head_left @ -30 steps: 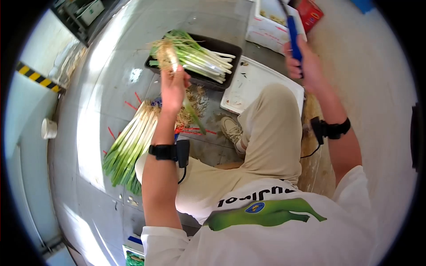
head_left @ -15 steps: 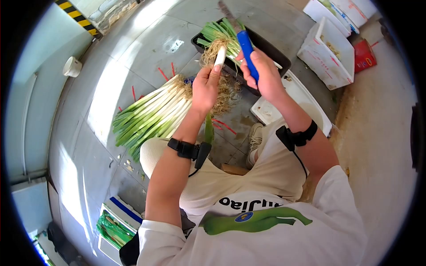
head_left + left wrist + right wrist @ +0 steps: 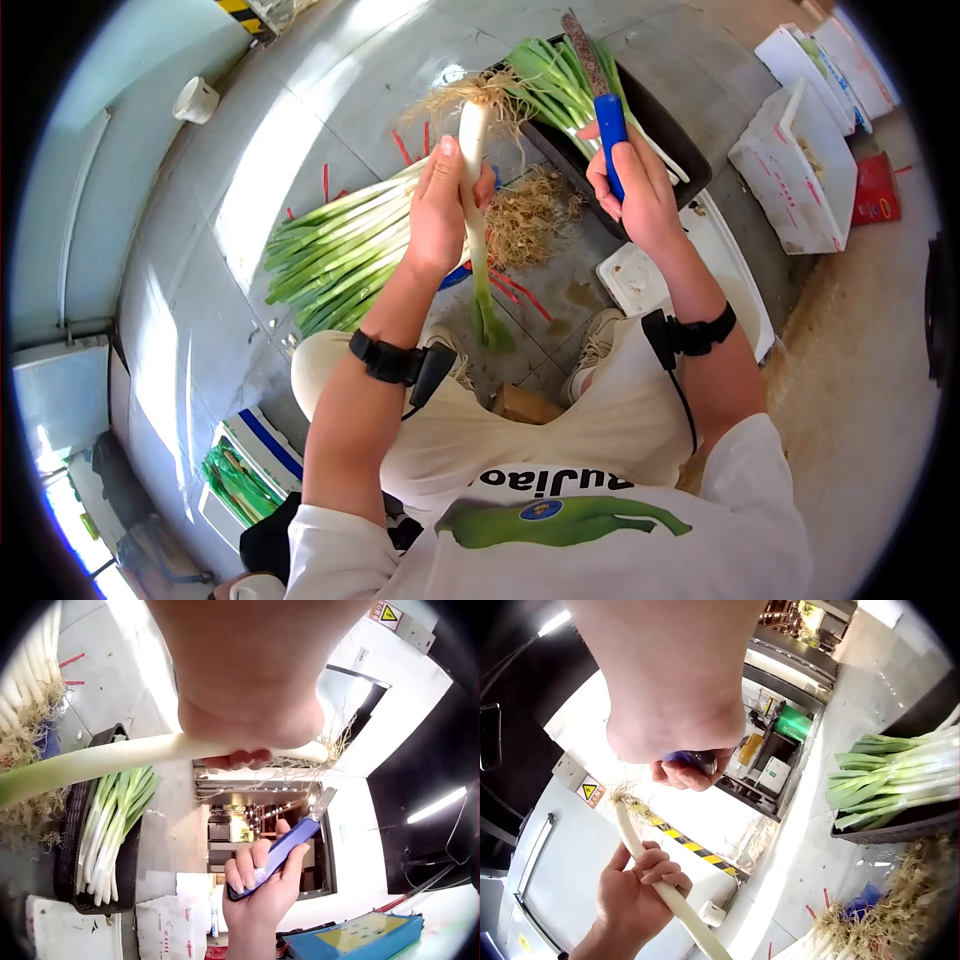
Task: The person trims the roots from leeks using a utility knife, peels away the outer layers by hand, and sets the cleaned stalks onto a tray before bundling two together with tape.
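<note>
My left hand (image 3: 442, 215) grips a single leek (image 3: 474, 135) by its white stalk, roots up and green end hanging down toward the floor. In the right wrist view the fingers curl round that stalk below the roots. My right hand (image 3: 638, 185) holds a knife by its blue handle (image 3: 611, 140), the stained blade (image 3: 585, 55) pointing up and away, apart from the leek. Left of the held leek lies a large bundle of leeks (image 3: 350, 255) on the floor, root ends (image 3: 525, 220) toward the middle. Beyond the knife, more leeks (image 3: 548, 75) lie in a black crate (image 3: 672, 120).
A white foam lid (image 3: 735, 260) lies beside the crate. White foam boxes (image 3: 790, 170) and a red box (image 3: 876, 195) stand at right. Red ties (image 3: 525, 295) lie on the tiles. A small white cup (image 3: 196, 100) is by the left wall; a white box with green contents (image 3: 235, 480) sits lower left.
The right hand has brought the knife in from the far right, nearer the left hand. The held leek has moved from over the crate and now stands more upright. The head view has shifted.
</note>
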